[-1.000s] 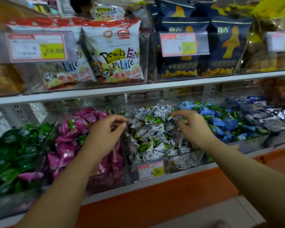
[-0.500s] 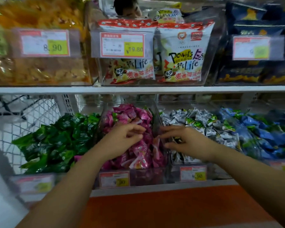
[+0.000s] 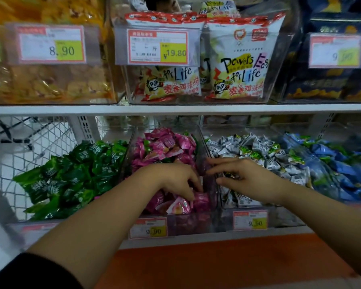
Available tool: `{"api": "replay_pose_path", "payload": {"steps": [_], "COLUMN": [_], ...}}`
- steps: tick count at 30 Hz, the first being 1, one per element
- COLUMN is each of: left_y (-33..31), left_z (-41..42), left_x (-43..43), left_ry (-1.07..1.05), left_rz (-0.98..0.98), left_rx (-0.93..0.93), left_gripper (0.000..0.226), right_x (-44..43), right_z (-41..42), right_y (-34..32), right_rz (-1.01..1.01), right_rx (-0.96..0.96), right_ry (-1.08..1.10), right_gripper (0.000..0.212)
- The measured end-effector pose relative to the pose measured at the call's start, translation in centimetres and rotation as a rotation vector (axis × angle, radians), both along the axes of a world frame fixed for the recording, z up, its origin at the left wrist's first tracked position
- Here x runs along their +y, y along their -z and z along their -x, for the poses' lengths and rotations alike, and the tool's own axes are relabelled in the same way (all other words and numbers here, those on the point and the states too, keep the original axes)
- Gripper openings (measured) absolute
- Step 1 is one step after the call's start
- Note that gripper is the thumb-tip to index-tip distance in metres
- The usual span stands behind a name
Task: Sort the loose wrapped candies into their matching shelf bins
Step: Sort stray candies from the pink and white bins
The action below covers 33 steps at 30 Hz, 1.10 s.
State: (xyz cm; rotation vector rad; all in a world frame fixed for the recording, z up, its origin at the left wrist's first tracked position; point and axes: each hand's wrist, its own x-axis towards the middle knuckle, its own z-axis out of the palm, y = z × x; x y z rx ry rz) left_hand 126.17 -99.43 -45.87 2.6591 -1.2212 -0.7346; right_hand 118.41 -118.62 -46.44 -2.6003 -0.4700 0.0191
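The left hand [image 3: 175, 180] has dipped to the front of the clear plastic bin of pink candies [image 3: 189, 223], fingertips on a pink foil-wrapped candy [image 3: 200, 199], though I cannot tell whether its grip is pinching or released, while the right hand [image 3: 246, 174] at its 3 o'clock hovers slack-fingered, so a stray seems nearly sorted.

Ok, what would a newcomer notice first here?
Probably the bright bins along the lower shelf: green candies, pink candies, silver candies and blue candies, left to right. Next, the left hand in the pink pile and the right hand over the wall between pink and silver. Above, white snack bags stand behind a 19.80 price tag.
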Motion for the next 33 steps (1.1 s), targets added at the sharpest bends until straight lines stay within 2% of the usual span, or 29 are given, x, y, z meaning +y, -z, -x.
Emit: {"api": "replay_pose_path", "payload": {"steps": [4, 10, 13, 18, 20, 24, 28, 31, 33], "left_y": [0.8, 2.2, 1.4, -0.8, -1.0, -0.8, -2.6, -3.3, -2.9], "left_z": [0.7, 0.5, 0.0, -0.6, -0.8, -0.7, -0.3, -0.1, 0.1], "left_x": [-0.1, 0.4, 1.8, 4.4, 5.4, 6.1, 5.4, 3.2, 1.4], "left_ry": [-0.006, -0.037, -0.093, -0.112, -0.118, -0.137, -0.162, -0.177, -0.173], "left_rz": [-0.016, 0.182, 0.262, 0.204, 0.116, -0.005, 0.116, 0.274, 0.303], "left_rx": [-0.029, -0.255, -0.295, -0.586, -0.618, -0.558, -0.377, -0.267, -0.207], "left_gripper": [0.057, 0.043, 0.039, 0.037, 0.041, 0.051, 0.055, 0.042, 0.03], "right_x": [0.1, 0.0, -0.1, -0.1, -0.1, 0.0, 0.0, 0.0, 0.0], "right_z": [0.0, 0.1, 0.0, 0.0, 0.0, 0.1, 0.1, 0.1, 0.1], "right_y": [-0.1, -0.1, -0.1, 0.0, 0.0, 0.0, -0.1, -0.1, -0.1], "right_rz": [0.016, 0.011, 0.01, -0.009, -0.012, -0.016, -0.005, 0.003, -0.001], "right_rx": [0.002, 0.009, 0.012, 0.017, 0.018, 0.019, 0.015, 0.01, -0.001], "right_ry": [0.002, 0.004, 0.0, -0.005, -0.003, -0.003, -0.004, -0.008, -0.01], "right_gripper": [0.032, 0.032, 0.033, 0.033, 0.033, 0.033, 0.033, 0.033, 0.032]}}
